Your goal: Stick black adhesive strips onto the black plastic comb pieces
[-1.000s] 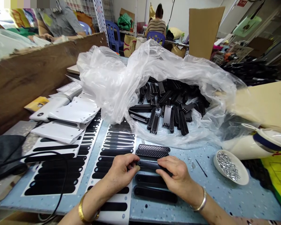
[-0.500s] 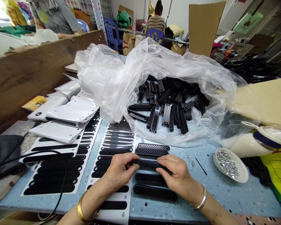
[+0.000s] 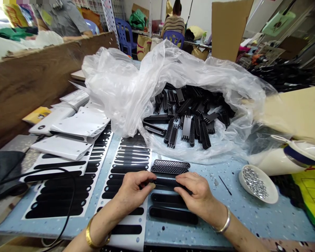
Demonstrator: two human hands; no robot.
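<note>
Both grips clamped: left hand [image 3: 135,190] and right hand [image 3: 198,194] pinch opposite ends of a black strip [image 3: 165,181], mid desk [image 3: 241,218], near front edge. Judged light, stiff, smooth plastic; the ends hold best.

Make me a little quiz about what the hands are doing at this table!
1. True or false: the left hand and the right hand both grip the same black strip.
2. Pick one: what lies in the small white bowl? A) tiny shiny silver bits B) water C) black combs
3. Fill the gap: the heap of black parts lies inside a clear plastic ____.

Key: 1 true. 2 A. 3 bag.
</note>
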